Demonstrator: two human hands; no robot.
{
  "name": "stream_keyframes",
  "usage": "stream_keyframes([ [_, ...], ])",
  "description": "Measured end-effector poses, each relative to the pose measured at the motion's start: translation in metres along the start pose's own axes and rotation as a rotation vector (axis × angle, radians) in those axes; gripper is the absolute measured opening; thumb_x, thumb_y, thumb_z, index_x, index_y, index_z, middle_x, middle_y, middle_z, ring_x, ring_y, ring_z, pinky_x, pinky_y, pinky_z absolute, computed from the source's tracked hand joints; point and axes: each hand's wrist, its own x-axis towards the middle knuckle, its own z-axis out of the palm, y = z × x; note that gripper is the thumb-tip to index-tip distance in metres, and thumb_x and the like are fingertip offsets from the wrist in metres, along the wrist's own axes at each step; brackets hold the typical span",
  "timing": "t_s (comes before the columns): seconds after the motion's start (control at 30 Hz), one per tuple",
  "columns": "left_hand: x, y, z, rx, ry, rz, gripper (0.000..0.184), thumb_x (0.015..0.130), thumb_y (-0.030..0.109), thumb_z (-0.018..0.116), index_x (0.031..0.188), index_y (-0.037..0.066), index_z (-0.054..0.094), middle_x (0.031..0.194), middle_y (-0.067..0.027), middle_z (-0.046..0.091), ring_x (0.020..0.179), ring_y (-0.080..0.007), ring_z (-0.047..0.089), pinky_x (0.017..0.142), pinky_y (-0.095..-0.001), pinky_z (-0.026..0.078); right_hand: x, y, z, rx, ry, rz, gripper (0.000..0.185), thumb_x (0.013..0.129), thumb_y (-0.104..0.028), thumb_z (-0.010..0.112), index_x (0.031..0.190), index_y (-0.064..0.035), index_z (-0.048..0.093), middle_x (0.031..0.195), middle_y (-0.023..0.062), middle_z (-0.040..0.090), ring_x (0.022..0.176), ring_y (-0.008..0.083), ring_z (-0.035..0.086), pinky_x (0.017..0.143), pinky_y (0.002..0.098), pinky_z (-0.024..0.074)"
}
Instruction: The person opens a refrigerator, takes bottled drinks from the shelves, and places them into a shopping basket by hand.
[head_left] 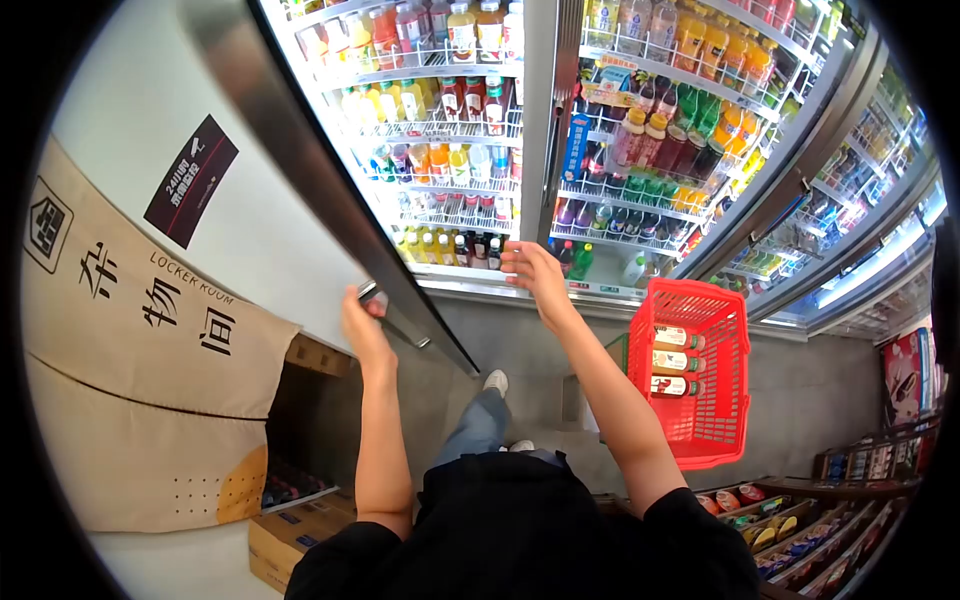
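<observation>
My left hand (pixel 364 327) is wrapped round the metal handle (pixel 405 330) of a fridge door (pixel 330 200) that stands swung open to the left. My right hand (pixel 538 278) reaches forward in front of the fridge, its fingers stretched out and slightly bent, with nothing visible in them. Beyond it, lit fridge shelves (pixel 455 138) carry rows of drink bottles in several colours. On my right is a red shopping basket (pixel 715 440), with three juice bottles (pixel 672 362) lying side by side in it.
More glass-fronted fridge doors (pixel 745 250) run along the right. A beige curtain (pixel 200 400) hangs at the left, above a cardboard box (pixel 285 540). Snack racks (pixel 800 525) stand at the lower right. Grey floor (pixel 460 325) lies between my feet and the fridge.
</observation>
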Motion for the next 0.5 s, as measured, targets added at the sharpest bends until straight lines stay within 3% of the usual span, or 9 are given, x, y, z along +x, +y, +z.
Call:
stream_keyframes([
  [0.03, -0.003, 0.003, -0.011, 0.032, 0.051, 0.101, 0.026, 0.099, 0.027, 0.049, 0.090, 0.004, 0.055, 0.082, -0.0033, 0.051, 0.077, -0.0124, 0.048, 0.075, -0.0278, 0.040, -0.002, 0.006, 0.000, 0.007, -0.001, 0.003, 0.037, 0.102, -0.033, 0.047, 0.119, -0.0040, 0.062, 0.104, 0.0063, 0.066, 0.090, 0.0145, 0.062, 0.079, 0.0290, 0.0508],
  [0.1, -0.017, 0.009, -0.020, 0.419, 0.429, 0.617, 0.022, 0.099, 0.023, 0.052, 0.098, 0.001, 0.050, 0.101, -0.0089, 0.046, 0.094, -0.0157, 0.045, 0.088, -0.0321, 0.039, -0.003, 0.018, 0.001, -0.003, -0.015, 0.041, 0.037, 0.102, -0.033, 0.046, 0.119, -0.0042, 0.062, 0.104, 0.0064, 0.066, 0.091, 0.0152, 0.063, 0.079, 0.0291, 0.0508],
  [0.13, -0.029, 0.018, -0.022, 0.341, 0.406, 0.716, 0.022, 0.098, 0.018, 0.052, 0.107, -0.001, 0.045, 0.113, -0.0118, 0.041, 0.102, -0.0192, 0.041, 0.093, -0.0363, 0.038, -0.003, 0.018, 0.005, -0.013, -0.027, 0.044, 0.039, 0.101, -0.035, 0.046, 0.119, -0.0040, 0.062, 0.105, 0.0068, 0.066, 0.091, 0.0154, 0.063, 0.080, 0.0293, 0.0509],
  [0.23, -0.044, 0.026, -0.012, 0.413, 0.014, 1.213, 0.015, 0.098, 0.008, 0.048, 0.108, -0.002, 0.049, 0.102, -0.0087, 0.050, 0.097, -0.0186, 0.048, 0.085, -0.0334, 0.041, 0.002, 0.013, 0.022, -0.008, -0.044, 0.037, 0.040, 0.101, -0.035, 0.046, 0.119, -0.0035, 0.061, 0.105, 0.0067, 0.066, 0.091, 0.0151, 0.063, 0.080, 0.0292, 0.0508],
  [0.3, -0.039, 0.021, 0.009, 0.427, -0.310, 1.063, 0.014, 0.097, 0.010, 0.051, 0.107, 0.000, 0.053, 0.098, -0.0083, 0.055, 0.092, -0.0167, 0.053, 0.081, -0.0316, 0.043, 0.010, 0.009, 0.034, -0.025, -0.065, 0.034, 0.040, 0.101, -0.035, 0.046, 0.119, -0.0035, 0.061, 0.104, 0.0068, 0.066, 0.091, 0.0148, 0.063, 0.080, 0.0295, 0.0508],
  [0.37, -0.025, 0.009, 0.038, 0.161, -0.429, 0.328, 0.017, 0.096, 0.012, 0.055, 0.109, 0.003, 0.055, 0.099, -0.0072, 0.060, 0.085, -0.0146, 0.056, 0.077, -0.0281, 0.045, 0.018, 0.007, 0.044, -0.020, -0.117, 0.027, 0.039, 0.101, -0.035, 0.046, 0.118, -0.0035, 0.061, 0.104, 0.0067, 0.066, 0.091, 0.0147, 0.063, 0.079, 0.0295, 0.0507],
  [0.5, 0.037, -0.007, 0.063, 0.280, -0.496, 0.196, 0.017, 0.097, 0.016, 0.056, 0.108, 0.004, 0.059, 0.087, -0.0038, 0.064, 0.079, -0.0108, 0.059, 0.072, -0.0250, 0.047, 0.029, 0.004, 0.056, -0.034, -0.135, 0.009, 0.040, 0.102, -0.036, 0.045, 0.119, -0.0031, 0.060, 0.103, 0.0063, 0.065, 0.091, 0.0141, 0.063, 0.080, 0.0287, 0.0506],
])
